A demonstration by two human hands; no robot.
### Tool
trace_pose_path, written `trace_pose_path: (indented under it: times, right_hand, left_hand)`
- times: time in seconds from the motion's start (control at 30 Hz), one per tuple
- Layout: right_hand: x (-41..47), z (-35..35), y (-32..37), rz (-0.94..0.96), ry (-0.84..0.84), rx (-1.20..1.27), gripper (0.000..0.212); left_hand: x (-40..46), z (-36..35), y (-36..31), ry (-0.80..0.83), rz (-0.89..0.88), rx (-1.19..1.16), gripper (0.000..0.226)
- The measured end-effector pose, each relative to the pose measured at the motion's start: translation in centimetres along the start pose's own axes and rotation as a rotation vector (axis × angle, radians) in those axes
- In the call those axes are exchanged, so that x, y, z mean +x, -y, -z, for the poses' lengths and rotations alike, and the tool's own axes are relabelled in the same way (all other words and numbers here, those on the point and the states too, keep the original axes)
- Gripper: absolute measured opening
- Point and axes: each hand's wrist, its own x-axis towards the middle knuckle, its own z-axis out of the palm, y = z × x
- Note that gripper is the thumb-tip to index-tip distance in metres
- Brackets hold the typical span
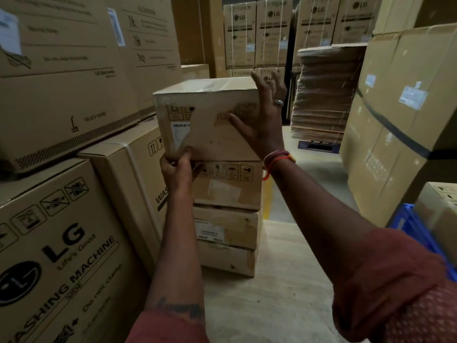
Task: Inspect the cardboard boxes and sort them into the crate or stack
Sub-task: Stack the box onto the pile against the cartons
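A small cardboard box (pixel 210 112) with a torn front label sits tilted at the top of a stack of similar boxes (pixel 227 206) in the middle of the view. My left hand (pixel 176 169) grips its lower left corner, thumb on the front face. My right hand (pixel 262 120) is spread against the box's right side, thumb on the front and fingers pointing up past the top edge. A blue plastic crate (pixel 418 233) shows at the right edge, partly hidden by my right arm.
Large washing-machine cartons (pixel 61 243) wall in the left side. A tall strapped carton (pixel 400 125) stands at the right. A pallet of flat cardboard sheets (pixel 326 95) and more cartons (pixel 272 33) stand behind. Bare floor (pixel 272 280) runs between.
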Motion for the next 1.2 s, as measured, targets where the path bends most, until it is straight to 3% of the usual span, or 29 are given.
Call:
trace_pose_path:
  times: [0.17, 0.33, 0.6, 0.73, 0.9, 1.07, 1.2]
  right_hand:
    - [-2.4, -1.6, -1.1, -0.267, -0.069, 0.276, 0.120]
    - [-4.7, -2.7, -1.5, -0.475, -0.003, 0.353, 0.117]
    - [-5.5, -2.7, -1.8, -0.417, 0.075, 0.185, 0.107]
    - [-6.1, -2.8, -1.8, -0.395, 0.034, 0.137, 0.105]
    - [-6.7, -2.5, -2.2, -0.371, -0.009, 0.123, 0.101]
    - [-6.7, -2.4, -2.3, -0.374, 0.019, 0.112, 0.100]
    - [-6.7, -1.7, -2.5, -0.371, 0.051, 0.137, 0.099]
  left_hand:
    - [1.1, 0.1, -0.3, -0.025, -0.096, 0.316, 0.080]
    - [2.2, 0.1, -0.5, 0.032, -0.124, 0.417, 0.092]
    - [2.9, 0.2, -0.5, 0.049, -0.190, 0.586, 0.067]
    - [3.0, 0.2, -0.1, 0.068, -0.222, 0.626, 0.076]
    - [3.3, 0.3, 0.7, 0.086, -0.256, 0.633, 0.071]
    - [3.4, 0.1, 0.8, 0.081, -0.243, 0.645, 0.058]
    - [3.2, 0.2, 0.7, 0.093, -0.229, 0.623, 0.067]
